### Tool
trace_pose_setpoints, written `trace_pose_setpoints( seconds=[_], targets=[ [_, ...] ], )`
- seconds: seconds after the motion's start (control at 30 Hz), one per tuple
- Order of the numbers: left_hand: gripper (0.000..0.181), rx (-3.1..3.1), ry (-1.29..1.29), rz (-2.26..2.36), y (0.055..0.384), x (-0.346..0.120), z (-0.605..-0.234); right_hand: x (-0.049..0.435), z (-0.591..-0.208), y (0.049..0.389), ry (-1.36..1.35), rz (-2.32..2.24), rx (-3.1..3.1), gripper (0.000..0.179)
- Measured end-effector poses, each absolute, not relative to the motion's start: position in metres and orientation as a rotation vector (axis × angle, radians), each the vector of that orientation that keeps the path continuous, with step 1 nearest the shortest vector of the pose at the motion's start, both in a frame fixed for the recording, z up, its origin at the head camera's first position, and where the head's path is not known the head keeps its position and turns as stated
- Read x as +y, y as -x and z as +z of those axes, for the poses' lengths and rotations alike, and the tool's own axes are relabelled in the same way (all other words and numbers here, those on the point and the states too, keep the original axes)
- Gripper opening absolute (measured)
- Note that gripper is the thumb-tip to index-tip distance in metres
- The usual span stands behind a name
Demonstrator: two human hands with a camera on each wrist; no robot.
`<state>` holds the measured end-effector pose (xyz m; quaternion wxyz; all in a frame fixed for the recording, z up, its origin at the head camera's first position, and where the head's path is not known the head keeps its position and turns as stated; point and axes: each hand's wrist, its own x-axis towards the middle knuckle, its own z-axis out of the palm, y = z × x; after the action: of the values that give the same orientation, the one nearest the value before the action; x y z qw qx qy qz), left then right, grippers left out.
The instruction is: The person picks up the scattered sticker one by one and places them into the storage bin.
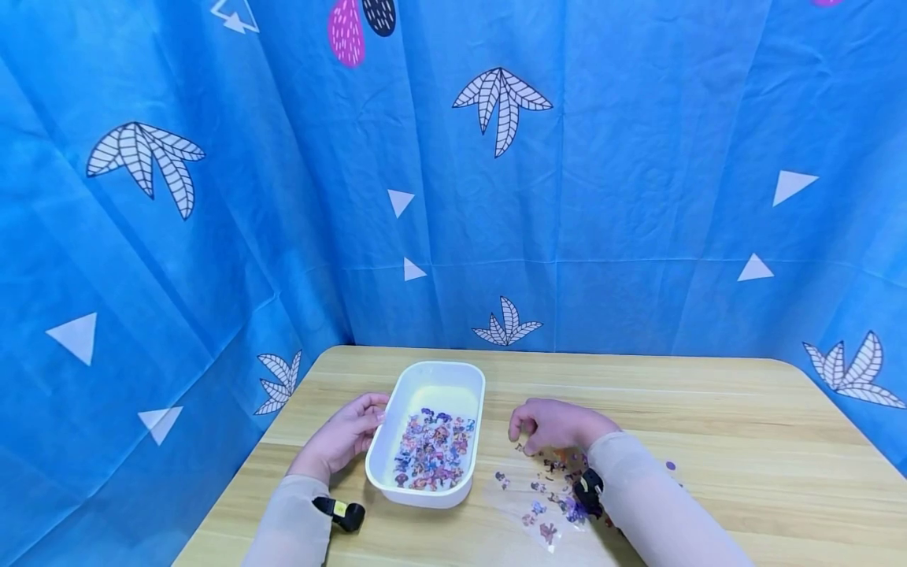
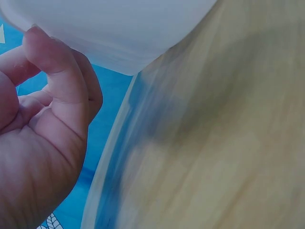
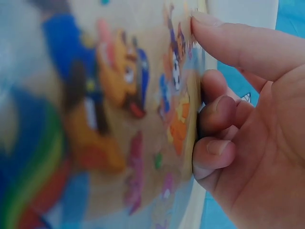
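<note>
My left hand [image 1: 347, 433] grips the left rim of a white plastic tub [image 1: 420, 499] that holds many small cartoon stickers [image 1: 435, 449]. Close by in the left wrist view, the fingers [image 2: 62, 71] bend up against the tub's edge [image 2: 128, 38]. On the right side of the table, my right hand [image 1: 556, 425] hovers low over loose stickers [image 1: 548, 532], thumb and index finger apart with a small sticker near their tips. Bent fingertips [image 3: 214, 152] rest at the table surface in the right wrist view, beside a dog sticker [image 3: 124, 71] in a blue cap.
A clear plastic sheet [image 1: 517, 543] lies under part of the scattered stickers. One purple sticker [image 1: 670, 465] lies apart to the right. The wooden table [image 1: 765, 441] ends at a blue patterned curtain [image 1: 623, 197] behind and on both sides.
</note>
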<state>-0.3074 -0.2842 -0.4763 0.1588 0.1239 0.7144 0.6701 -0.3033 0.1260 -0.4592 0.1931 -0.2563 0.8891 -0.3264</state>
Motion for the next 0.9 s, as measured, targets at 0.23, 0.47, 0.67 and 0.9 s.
trace_pose_setpoints(
  seconds=[0.23,0.47,0.67,0.9],
  targets=[
    [0.046,2.043,-0.356,1.915,0.3080,-0.2841,-0.4764,0.1261,-0.4597,0.3031,0.719,-0.918,2.497,0.025],
    [0.047,2.034,-0.362,1.923,0.3083,-0.2846,-0.4763,0.1261,-0.4603,0.3037,0.722,-0.914,2.499,0.023],
    [0.048,2.029,-0.364,1.925,0.3078,-0.2843,-0.4751,0.1253,-0.4594,0.3026,0.722,-0.904,2.510,0.021],
    [0.048,2.030,-0.357,1.919,0.3079,-0.2843,-0.4746,0.1273,-0.4580,0.3012,0.730,-0.916,2.493,0.015]
  ],
)
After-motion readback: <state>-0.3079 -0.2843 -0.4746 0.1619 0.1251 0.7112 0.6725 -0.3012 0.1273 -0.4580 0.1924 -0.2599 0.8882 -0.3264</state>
